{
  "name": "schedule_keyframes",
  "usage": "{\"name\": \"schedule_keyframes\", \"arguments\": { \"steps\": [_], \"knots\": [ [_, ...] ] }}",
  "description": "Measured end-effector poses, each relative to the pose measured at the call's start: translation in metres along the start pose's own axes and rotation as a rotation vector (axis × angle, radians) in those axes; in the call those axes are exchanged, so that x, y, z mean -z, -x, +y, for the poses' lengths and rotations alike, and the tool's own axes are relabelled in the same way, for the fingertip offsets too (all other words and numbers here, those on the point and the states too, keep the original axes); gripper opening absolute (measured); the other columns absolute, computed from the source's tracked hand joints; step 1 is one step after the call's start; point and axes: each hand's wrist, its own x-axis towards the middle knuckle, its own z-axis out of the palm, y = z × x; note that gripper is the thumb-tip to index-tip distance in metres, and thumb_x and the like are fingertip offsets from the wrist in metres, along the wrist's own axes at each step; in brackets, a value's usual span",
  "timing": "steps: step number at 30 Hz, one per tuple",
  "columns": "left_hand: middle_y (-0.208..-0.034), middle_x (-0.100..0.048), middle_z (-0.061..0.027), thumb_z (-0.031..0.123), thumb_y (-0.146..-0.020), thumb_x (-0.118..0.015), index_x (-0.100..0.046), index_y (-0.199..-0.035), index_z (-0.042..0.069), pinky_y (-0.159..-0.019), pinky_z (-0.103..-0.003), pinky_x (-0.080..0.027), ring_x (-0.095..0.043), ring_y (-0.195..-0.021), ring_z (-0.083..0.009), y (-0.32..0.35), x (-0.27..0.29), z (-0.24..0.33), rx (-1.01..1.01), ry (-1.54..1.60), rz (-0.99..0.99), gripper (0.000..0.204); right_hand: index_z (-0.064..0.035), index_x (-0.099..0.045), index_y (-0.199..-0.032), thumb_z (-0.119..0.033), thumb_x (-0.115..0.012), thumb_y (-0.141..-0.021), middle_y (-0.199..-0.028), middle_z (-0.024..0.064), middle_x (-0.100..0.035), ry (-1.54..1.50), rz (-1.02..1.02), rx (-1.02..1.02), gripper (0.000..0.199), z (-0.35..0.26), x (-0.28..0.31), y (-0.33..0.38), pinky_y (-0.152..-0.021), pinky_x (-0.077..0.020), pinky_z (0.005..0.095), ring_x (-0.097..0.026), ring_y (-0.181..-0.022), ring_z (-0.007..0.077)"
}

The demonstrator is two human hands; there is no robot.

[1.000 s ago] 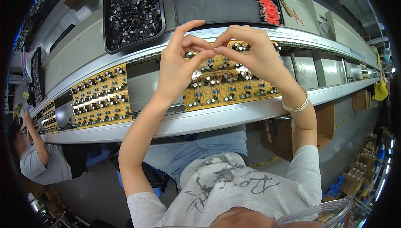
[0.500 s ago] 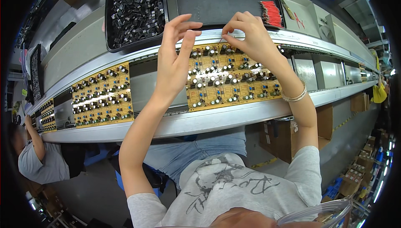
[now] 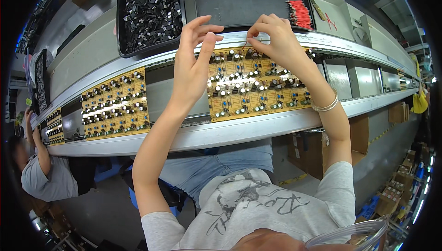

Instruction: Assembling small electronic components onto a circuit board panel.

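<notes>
My right hand [image 3: 278, 41] is over the far edge of a yellow circuit board panel [image 3: 253, 98], thumb and forefinger pinched on a thin red wire [image 3: 244, 45]. The wire's lower end points down at the board's far edge; whether it touches is too small to tell. Above the same panel's left end is my left hand [image 3: 191, 64], fingers apart and holding nothing. The panel carries rows of black and white cylindrical capacitors and small blue parts. More red wires [image 3: 300, 15] lie bundled at the right of a black tray [image 3: 239, 0] beyond the rail.
Another tray [image 3: 120, 30] holds many black parts with metal legs. A second panel [image 3: 115, 108] and a third [image 3: 55, 129] sit leftward on the conveyor, between silver rails [image 3: 230, 131]. At far left, a co-worker [image 3: 48, 175] reaches toward the line. Cardboard boxes [image 3: 306, 154] stand below right.
The panels have slid slightly to the right along the conveyor. My right hand has shifted a little right with the wire; my left has barely moved. The co-worker's hands have moved.
</notes>
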Motion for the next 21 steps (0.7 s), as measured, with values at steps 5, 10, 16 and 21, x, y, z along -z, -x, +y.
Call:
{"name": "schedule_keyframes", "arguments": {
  "steps": [5,10,16,21],
  "knots": [
    [-0.109,-0.06,-0.012,0.028,-0.097,-0.045,-0.041,-0.125,0.003,-0.086,-0.032,-0.043,-0.059,-0.098,-0.0177,-0.0001,0.0041,-0.0016,-0.021,-0.035,0.001,0.038,-0.008,-0.065,-0.075,-0.018,-0.063,-0.077,-0.079,0.0013,-0.058,0.009,-0.041,-0.048,0.01,-0.0017,0.0031,0.0019,-0.078,-0.0346,0.0355,-0.053,-0.082,0.0187],
    [-0.107,-0.06,-0.0114,0.029,-0.098,-0.043,-0.042,-0.124,0.002,-0.086,-0.031,-0.042,-0.059,-0.097,-0.016,-0.0021,0.0045,0.0014,-0.011,-0.032,-0.001,0.037,-0.0065,-0.064,-0.073,-0.017,-0.063,-0.076,-0.079,0.004,-0.058,0.021,-0.038,-0.044,0.011,-0.0014,0.0053,0.0033,-0.083,-0.0349,0.0373,-0.053,-0.084,0.0203],
    [-0.105,-0.061,-0.0122,0.028,-0.098,-0.043,-0.043,-0.123,0.002,-0.088,-0.03,-0.041,-0.06,-0.095,-0.0162,-0.0016,0.0042,0.003,-0.015,-0.019,0.024,0.036,-0.0073,-0.062,-0.073,-0.016,-0.063,-0.076,-0.078,0.0033,-0.056,0.057,-0.007,-0.051,0.009,-0.004,0.0064,0.0066,-0.085,-0.0343,0.0372,-0.052,-0.084,0.0204],
    [-0.105,-0.06,-0.0127,0.026,-0.098,-0.043,-0.042,-0.124,0.001,-0.088,-0.029,-0.041,-0.059,-0.095,-0.0166,-0.0048,0.0067,0.0004,-0.041,-0.055,0.035,0.035,-0.0076,-0.061,-0.076,-0.016,-0.063,-0.077,-0.077,0.0029,-0.054,0.111,0.024,-0.019,0.009,-0.0044,-0.0016,0.0058,-0.084,-0.0346,0.037,-0.051,-0.084,0.0197]
  ]
}}
